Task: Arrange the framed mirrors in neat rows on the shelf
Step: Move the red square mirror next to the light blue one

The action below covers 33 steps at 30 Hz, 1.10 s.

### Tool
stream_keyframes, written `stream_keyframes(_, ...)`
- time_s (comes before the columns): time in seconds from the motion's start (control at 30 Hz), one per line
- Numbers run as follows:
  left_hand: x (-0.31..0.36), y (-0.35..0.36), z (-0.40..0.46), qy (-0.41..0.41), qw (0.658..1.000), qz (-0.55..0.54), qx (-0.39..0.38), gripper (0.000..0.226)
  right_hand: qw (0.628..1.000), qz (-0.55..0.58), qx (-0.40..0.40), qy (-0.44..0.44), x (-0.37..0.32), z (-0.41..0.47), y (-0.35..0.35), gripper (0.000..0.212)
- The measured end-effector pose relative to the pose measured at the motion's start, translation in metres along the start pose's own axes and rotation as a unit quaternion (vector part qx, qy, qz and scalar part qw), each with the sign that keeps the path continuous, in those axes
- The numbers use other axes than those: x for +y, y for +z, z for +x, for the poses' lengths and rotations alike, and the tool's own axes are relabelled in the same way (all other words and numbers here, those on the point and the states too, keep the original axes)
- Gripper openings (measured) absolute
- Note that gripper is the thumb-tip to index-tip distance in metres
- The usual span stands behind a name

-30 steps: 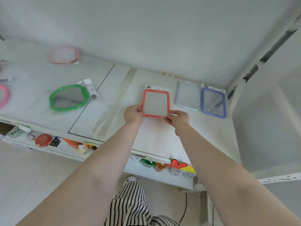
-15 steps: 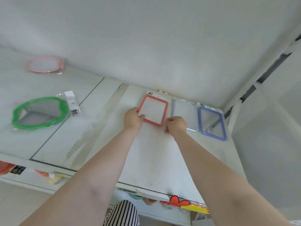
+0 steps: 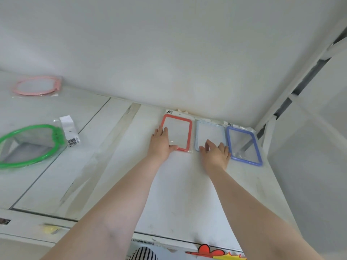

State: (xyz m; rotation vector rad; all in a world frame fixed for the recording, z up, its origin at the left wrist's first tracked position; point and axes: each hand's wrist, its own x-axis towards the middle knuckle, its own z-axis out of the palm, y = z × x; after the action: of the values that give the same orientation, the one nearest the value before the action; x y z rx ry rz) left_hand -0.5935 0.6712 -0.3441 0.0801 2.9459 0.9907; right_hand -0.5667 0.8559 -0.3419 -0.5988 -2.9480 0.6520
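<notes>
Red-orange plastic framed the rectangular mirror (image 3: pixel 177 132) that lay flat at the back of the white shelf (image 3: pixel 180 194), still in its clear wrapper, first of three in a row along the rear wall. Just beside it on the right sat a pale blue rectangular mirror (image 3: pixel 209 133), and beside that a darker blue-framed rectangular mirror (image 3: pixel 244 145), close to the corner post. White header cards poked out behind the tops of the packs; dark print showed on them, far too small to read.

The left hand (image 3: pixel 161 144) rested on the red-orange frame's near left corner, fingers (image 3: pixel 165 131) straight and flat along the left rail, thumb stretched out along the bottom edge, pressing, not gripping. The right hand (image 3: pixel 216 154) was spread loosely at the pale blue mirror's near end, fingertips (image 3: pixel 207 143) reaching onto its lower edge, nothing clasped.

Well apart on the left, a green round-framed mirror (image 3: pixel 31 145) lay in a clear bag, with a white barcode label (image 3: pixel 70 131) folded at its upper right; bars showed, digits unreadable. Further back was a pink round-framed mirror (image 3: pixel 36 86), also bagged. On the shelf's front edge was a red and yellow sticker (image 3: pixel 214 253), and a strip of small print (image 3: pixel 143 242) too blurred to make out.
</notes>
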Motion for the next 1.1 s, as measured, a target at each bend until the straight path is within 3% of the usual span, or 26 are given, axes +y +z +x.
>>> stream_keyframes(0.5,0.008,0.002,0.009,-0.005,0.999,0.032,0.011,0.09,1.0,0.008,-0.007,0.001,0.001,0.005,0.0,0.026)
stream_keyframes(0.67,0.018,-0.014,0.001,-0.004,0.999,0.04,0.018,0.085,1.0,0.027,0.003,-0.002,-0.003,-0.005,-0.021,0.05)
stream_keyframes(0.77,0.031,-0.03,-0.011,0.008,0.999,0.033,0.022,0.075,0.998,0.056,-0.011,-0.01,-0.011,-0.017,-0.036,0.049)
stream_keyframes(0.97,0.061,-0.083,-0.09,0.023,0.999,0.043,-0.011,0.054,0.99,0.098,-0.084,-0.053,-0.032,-0.085,-0.09,0.035)
stream_keyframes(1.1,0.06,-0.115,-0.16,0.006,0.997,0.076,-0.025,0.053,0.983,0.092,-0.126,-0.096,-0.047,-0.145,-0.108,0.038)
